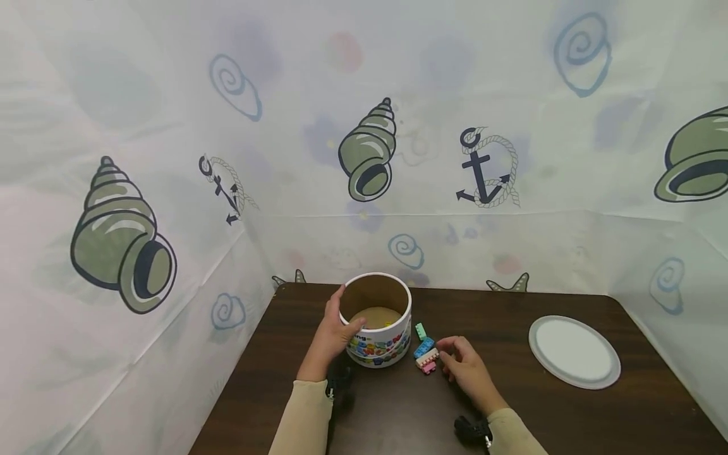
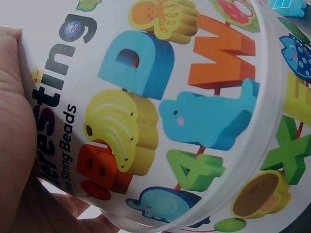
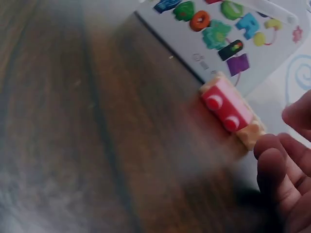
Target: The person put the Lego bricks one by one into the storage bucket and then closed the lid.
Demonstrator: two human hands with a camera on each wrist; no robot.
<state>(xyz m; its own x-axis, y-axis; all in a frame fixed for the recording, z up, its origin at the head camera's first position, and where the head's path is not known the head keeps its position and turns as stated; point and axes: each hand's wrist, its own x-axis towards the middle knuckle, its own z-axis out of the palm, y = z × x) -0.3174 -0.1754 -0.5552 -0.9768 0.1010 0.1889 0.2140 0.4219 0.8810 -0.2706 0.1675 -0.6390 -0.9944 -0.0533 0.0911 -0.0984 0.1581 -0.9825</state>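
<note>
Tub (image 1: pixel 378 349) upright, slightly left of your midline; your left hand (image 1: pixel 335 335) grips its left side at the rim. Your right hand (image 1: pixel 467 371) is over to the tub's right, fingers loosely bent, thumb apart, nothing pinched; whether it touches a brick, can't tell. Key relation: cream brick (image 1: pixel 427 358) lies between tub and right hand, right hand nearer, long axis slanting rightward toward it. Blue brick (image 1: pixel 424 347) just beyond, green brick (image 1: pixel 420 331) farthest, pink brick (image 1: pixel 429 368) on the near side.

Upright white printed tub (image 1: pixel 378 349), colourful toy bricks (image 1: pixel 427 358) clustered beside it
</note>
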